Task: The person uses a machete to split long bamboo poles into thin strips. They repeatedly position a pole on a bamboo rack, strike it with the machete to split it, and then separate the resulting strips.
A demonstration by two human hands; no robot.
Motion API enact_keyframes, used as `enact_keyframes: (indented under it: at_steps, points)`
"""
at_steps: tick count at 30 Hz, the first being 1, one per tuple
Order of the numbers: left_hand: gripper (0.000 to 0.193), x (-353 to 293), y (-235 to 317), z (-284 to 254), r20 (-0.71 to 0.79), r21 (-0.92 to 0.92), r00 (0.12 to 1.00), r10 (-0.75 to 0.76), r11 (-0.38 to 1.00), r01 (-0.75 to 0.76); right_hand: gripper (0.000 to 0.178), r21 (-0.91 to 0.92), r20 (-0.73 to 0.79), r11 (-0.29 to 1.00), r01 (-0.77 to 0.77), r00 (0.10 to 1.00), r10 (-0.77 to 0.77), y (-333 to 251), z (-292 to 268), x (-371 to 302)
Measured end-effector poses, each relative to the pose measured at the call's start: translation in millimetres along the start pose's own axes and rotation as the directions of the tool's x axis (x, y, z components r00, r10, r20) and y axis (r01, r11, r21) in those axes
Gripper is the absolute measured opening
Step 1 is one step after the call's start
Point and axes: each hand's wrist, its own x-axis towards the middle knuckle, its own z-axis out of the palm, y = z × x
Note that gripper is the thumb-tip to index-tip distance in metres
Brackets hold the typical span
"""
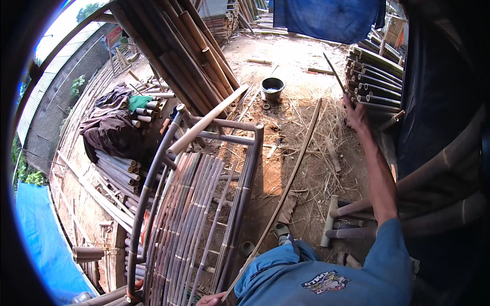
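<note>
The right hand (356,113) is closed around the lower end of a dark, narrow tool (334,73), apparently a long blade; the arm is extended well out to the right, which presumably keeps the edge away from the legs. The left hand (212,299), partly cut off by the lower border, appears to be grasping the near end of a long bamboo strip (292,169); its exact finger placement cannot be determined. The strip slants up from that grip, passing in front of the body and over the littered ground, its far end free and well apart from the tool. Holding it at one end seems to leave nearly its whole length exposed and unobstructed. To the left of the strip stands a bamboo frame (239,204) fitted with close-set slats (181,188), positioned within easy reach of the left hand. A pale pole (209,120) rests slantwise across the frame, probably parked there to keep it off the dirt. Shavings (326,135) lie thickest in the middle of the ground, consistent with cutting being done on this spot. A black bucket (273,95) stands beyond them. Cut bamboo is stacked lengthwise at right (377,84), likely for compact storage, while tall poles (178,51) lean upper left.
</note>
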Motion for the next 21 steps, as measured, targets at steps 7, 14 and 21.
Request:
enact_keyframes:
  at_steps: [7,14,21]
  points:
    - [0.045,101.3,54.4,25.0,-0.115,0.288,0.965,0.234,0.938,-0.193,0.063,0.108,0.288,0.815,0.570,0.766,-0.574,-87.0,82.4,-193.9]
    - [0.038,145.6,85.4,88.4,-0.194,0.368,0.889,0.416,0.870,-0.327,0.060,0.065,0.200,0.718,0.693,0.696,-0.690,-94.5,96.1,-221.9]
    - [0.038,117.3,42.5,89.3,-0.264,0.340,0.901,0.344,0.907,-0.247,0.056,-0.011,0.246,0.777,0.629,0.755,-0.608,-73.4,76.5,-164.2]
